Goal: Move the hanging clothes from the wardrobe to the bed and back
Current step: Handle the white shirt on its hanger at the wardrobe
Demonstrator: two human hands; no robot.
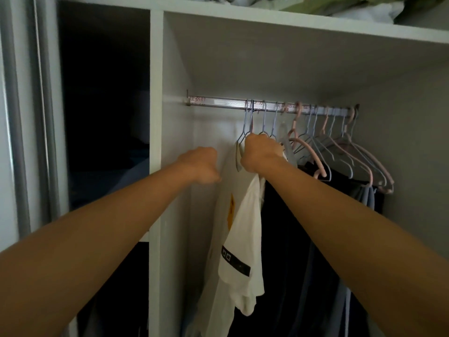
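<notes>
A metal rail (218, 103) runs across the open wardrobe. Several blue and pink hangers (328, 142) hang from it. My right hand (261, 152) grips a bunch of blue hangers just below their hooks, which are still over the rail. White T-shirts (239, 251) with a yellow print and a black stripe hang from that bunch. Dark clothes (291, 239) hang behind and to the right. My left hand (201, 166) is curled in a fist left of the white shirts, holding nothing that I can see.
A white wardrobe partition (156, 117) stands left of the rail, with a dark compartment (104, 93) beyond it. A grey sliding-door frame (26, 117) is at far left. Folded bedding (340, 6) lies on the top shelf.
</notes>
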